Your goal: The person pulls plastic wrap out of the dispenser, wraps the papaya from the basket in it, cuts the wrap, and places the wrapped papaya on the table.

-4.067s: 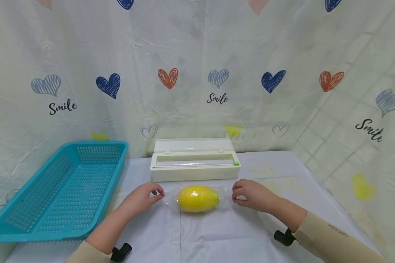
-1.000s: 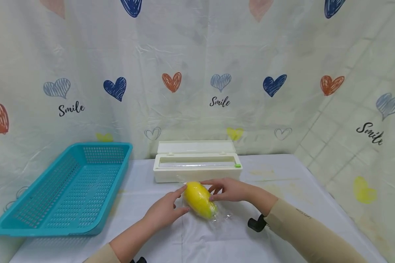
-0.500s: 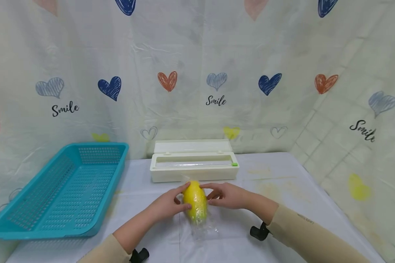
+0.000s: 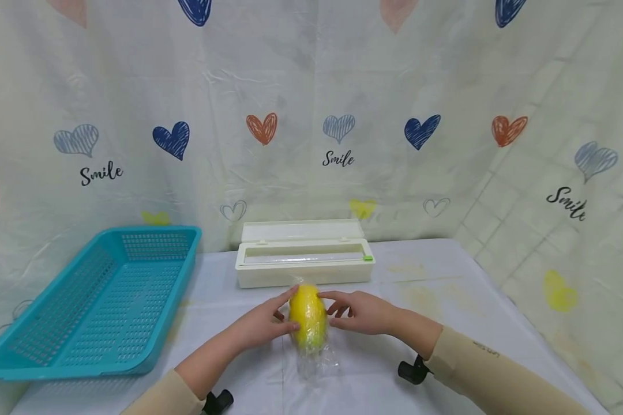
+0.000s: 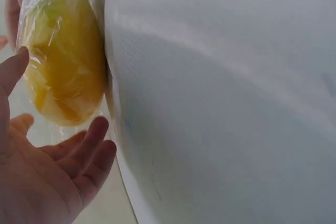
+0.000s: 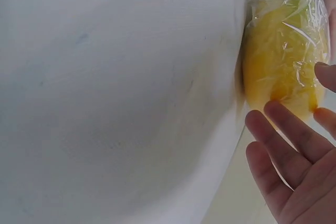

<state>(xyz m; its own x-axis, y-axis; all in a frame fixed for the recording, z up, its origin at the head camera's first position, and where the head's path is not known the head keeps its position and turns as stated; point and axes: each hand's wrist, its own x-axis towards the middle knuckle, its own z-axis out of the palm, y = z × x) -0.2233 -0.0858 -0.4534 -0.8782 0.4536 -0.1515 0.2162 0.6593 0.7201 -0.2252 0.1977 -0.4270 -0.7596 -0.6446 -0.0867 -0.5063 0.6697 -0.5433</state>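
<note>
A yellow, mango-like fruit with a greenish end is wrapped in clear cling film on the white-covered table. Its greenish end points toward me, and loose film trails past it. My left hand touches the fruit's left side with thumb and index finger; in the left wrist view its other fingers spread loosely beside the fruit. On the opposite side, my right hand has index finger and thumb right at the fruit's edge. The right wrist view shows those fingers extended beside the wrapped fruit.
Behind the fruit stands a white cling film dispenser, lid raised, with a roll inside and a green slider. A blue perforated basket is at the left. A heart-printed curtain hangs behind the table.
The fruit has turned from lying crosswise to pointing toward me, its greenish end swinging from right to front. Both hands have moved inward to it; in the last half second they have barely moved.
</note>
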